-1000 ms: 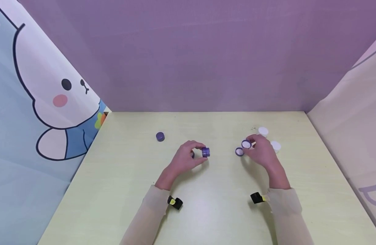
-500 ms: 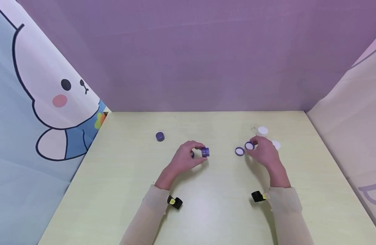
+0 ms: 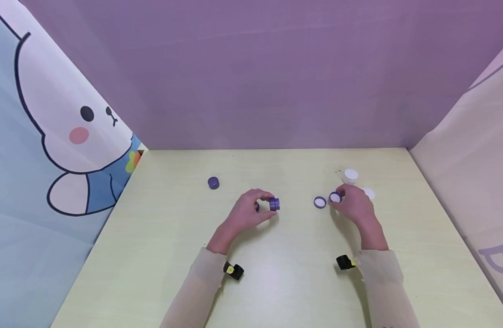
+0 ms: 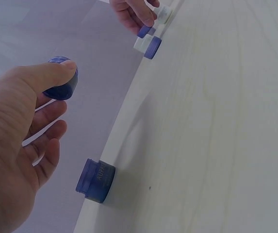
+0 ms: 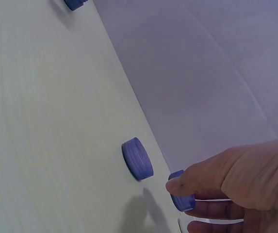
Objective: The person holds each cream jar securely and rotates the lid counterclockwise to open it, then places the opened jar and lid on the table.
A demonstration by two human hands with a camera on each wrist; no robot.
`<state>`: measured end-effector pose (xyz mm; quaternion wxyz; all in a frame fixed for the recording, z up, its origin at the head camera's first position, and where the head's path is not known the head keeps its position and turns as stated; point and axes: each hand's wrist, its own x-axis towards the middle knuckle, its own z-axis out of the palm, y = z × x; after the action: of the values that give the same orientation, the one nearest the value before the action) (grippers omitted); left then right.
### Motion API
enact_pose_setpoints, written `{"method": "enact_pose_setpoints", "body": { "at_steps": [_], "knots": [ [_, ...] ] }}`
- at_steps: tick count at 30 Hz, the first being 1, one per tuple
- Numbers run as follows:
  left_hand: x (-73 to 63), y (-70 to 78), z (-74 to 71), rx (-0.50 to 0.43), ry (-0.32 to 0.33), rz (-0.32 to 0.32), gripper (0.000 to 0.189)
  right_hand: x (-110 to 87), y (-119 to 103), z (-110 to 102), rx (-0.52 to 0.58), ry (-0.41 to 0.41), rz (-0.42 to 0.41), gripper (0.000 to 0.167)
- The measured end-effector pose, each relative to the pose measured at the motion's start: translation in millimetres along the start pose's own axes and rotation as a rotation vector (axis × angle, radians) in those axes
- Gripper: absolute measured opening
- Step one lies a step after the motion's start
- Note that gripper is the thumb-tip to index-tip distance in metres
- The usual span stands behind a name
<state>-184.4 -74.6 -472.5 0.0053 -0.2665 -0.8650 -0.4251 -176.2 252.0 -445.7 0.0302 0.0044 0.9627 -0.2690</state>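
My left hand (image 3: 245, 212) pinches a small purple jar (image 3: 274, 204) between thumb and fingers, its ridged neck toward the right. The left wrist view shows the thumb across the jar (image 4: 63, 85). Part of a dark round thing shows inside that hand's curve. My right hand (image 3: 354, 202) pinches a purple lid (image 3: 335, 197) with its white inner side facing up and left. Just left of it, a second purple lid (image 3: 320, 202) lies white side up. In the right wrist view the thumb presses the held lid (image 5: 181, 201), close beside the lid on the table (image 5: 138, 159).
Another purple jar (image 3: 213, 182) stands at the back left of the pale table (image 3: 292, 282); lettering shows on the jar (image 4: 99, 180) in the left wrist view. Two round white things (image 3: 350, 176) sit behind the right hand, one partly hidden. A purple cloth wall (image 3: 268, 82) rises behind.
The right hand has shifted slightly right and nearer with its lid, opening a small gap from the lid on the table. The left hand keeps its hold on the jar, nearly still.
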Motion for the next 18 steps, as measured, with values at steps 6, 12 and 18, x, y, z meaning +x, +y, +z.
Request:
{"method": "enact_pose_setpoints", "body": {
  "at_steps": [6,12,18],
  "knots": [
    [-0.1,0.8,-0.3,-0.014,0.003,0.000,0.040,1.6,0.3,1.7,-0.006,-0.020,0.021,0.042],
    [-0.2,1.2,-0.6,-0.009,-0.001,-0.003,0.039,2.1,2.0,2.7,-0.014,-0.040,0.037,0.041],
    [-0.5,1.9,-1.4,-0.003,-0.007,0.003,0.039,3.4,3.6,4.7,-0.015,-0.050,0.040,0.039]
  ]
}}
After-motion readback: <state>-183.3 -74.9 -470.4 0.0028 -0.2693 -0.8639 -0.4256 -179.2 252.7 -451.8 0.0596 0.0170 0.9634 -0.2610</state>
